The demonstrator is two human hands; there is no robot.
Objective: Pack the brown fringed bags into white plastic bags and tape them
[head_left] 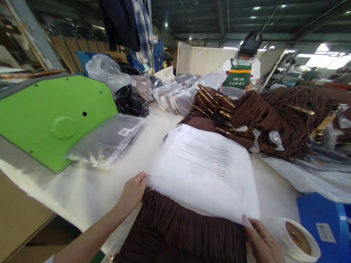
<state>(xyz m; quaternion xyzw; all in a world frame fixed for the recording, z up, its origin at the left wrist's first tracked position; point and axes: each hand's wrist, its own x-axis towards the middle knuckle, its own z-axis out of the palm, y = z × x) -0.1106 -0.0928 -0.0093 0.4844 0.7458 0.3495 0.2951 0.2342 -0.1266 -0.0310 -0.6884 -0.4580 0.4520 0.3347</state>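
A dark brown fringed garment (183, 236) lies on the white table (78, 189) right in front of me. Its far part is inside a translucent white plastic bag (205, 169) with printed text. My left hand (132, 192) pinches the bag's near left corner. My right hand (265, 250) grips the bag's near right corner, fingers closed on the plastic. A heap of more brown fringed garments (269, 114) on gold hangers lies beyond the bag.
A green machine cover (50, 118) stands at the left, with a bagged dark garment (108, 141) leaning on it. A tape roll (298, 238) and a blue dispenser (330, 234) sit at the right. Bagged garments (175, 95) are stacked farther back. A person in a green apron (241, 72) works at the far end.
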